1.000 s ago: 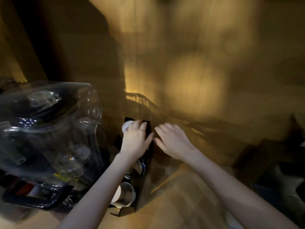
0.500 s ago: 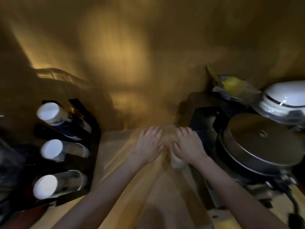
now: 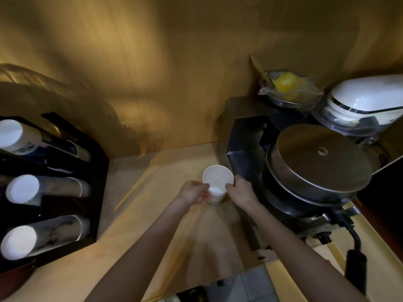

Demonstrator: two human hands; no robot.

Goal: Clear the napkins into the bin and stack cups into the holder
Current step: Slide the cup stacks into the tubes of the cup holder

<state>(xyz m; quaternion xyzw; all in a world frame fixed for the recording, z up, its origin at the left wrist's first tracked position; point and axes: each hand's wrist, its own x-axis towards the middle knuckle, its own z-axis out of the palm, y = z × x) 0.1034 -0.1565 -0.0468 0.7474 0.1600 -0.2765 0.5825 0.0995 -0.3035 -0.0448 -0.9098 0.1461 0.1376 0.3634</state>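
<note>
Gripping a short stack of white paper cups point(image 3: 214, 186) w/ both hands, left hand point(image 3: 193, 192) & right hand point(image 3: 241, 190) closed round it on the bench point(image 3: 152, 214). Cup-stacking step; next: carry left, slide into black cup holder point(image 3: 96, 192).

round metal lid point(image 3: 318, 159), white appliance point(image 3: 366, 99), foil bowl with yellow contents point(image 3: 287, 88), black cable point(image 3: 354, 236)

A white paper cup point(image 3: 218, 182) stands upright and open, mouth up, toward the surface's point(image 3: 152, 214) right edge, clasped on both sides. A black holder point(image 3: 96, 192) sits at the left edge, its three slots holding stacks of cups point(image 3: 21, 189) lying sideways, white bases outward.
</note>
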